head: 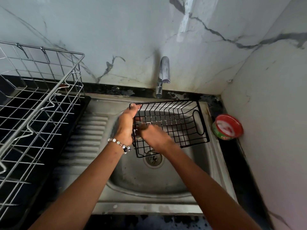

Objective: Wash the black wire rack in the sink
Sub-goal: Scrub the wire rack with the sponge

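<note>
A black wire rack is held tilted over the steel sink, above the drain. My left hand grips the rack's left end, thumb over the top rim. My right hand reaches inside the rack at its left side and holds a small grey scrubber against the wires. The hand is blurred and the scrubber is mostly hidden by it. No water runs from the tap.
A red and green tub of dish soap sits on the black counter at the sink's right. A large steel dish rack fills the left side beside the ribbed drainboard. Marble walls close in behind and at right.
</note>
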{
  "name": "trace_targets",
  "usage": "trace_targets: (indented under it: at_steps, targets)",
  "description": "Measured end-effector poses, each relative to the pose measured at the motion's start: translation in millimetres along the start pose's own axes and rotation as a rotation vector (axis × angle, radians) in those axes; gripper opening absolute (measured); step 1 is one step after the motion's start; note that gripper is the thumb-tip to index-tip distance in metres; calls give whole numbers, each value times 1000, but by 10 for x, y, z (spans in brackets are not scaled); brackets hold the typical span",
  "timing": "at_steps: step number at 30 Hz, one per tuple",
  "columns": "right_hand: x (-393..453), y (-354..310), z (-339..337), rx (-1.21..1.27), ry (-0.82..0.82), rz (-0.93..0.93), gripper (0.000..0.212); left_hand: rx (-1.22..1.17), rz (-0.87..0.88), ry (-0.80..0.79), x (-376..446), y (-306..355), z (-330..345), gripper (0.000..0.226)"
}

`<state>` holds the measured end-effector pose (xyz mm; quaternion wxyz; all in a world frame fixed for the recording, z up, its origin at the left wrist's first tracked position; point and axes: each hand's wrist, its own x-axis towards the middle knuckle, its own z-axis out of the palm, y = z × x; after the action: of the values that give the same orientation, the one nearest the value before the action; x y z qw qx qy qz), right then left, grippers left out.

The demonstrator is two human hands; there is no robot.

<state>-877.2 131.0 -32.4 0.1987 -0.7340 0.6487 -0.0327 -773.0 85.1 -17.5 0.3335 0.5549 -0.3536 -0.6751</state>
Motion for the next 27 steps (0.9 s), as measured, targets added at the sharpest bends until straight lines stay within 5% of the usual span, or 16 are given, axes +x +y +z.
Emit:
trace_targets:
  at_steps: [5,11,17,23,27]
  targets:
    - [-99,485,-149,-281,75,-83,38,23,32,-24,-1,26,-65,40]
    - [-178,932,-293,-79,281,484,25,21,31,-19,23,33,-91,38]
    - [-71,526,-304,-14,433,584,22,1,11,-19,-19,-60,6,42]
    - [76,-62,-163,35,322,385,22,-53,-9,-10,-73,-48,89,47]
    - [131,-238,-55,189,225,66,28,-86,30,30,-56,-60,69,35]
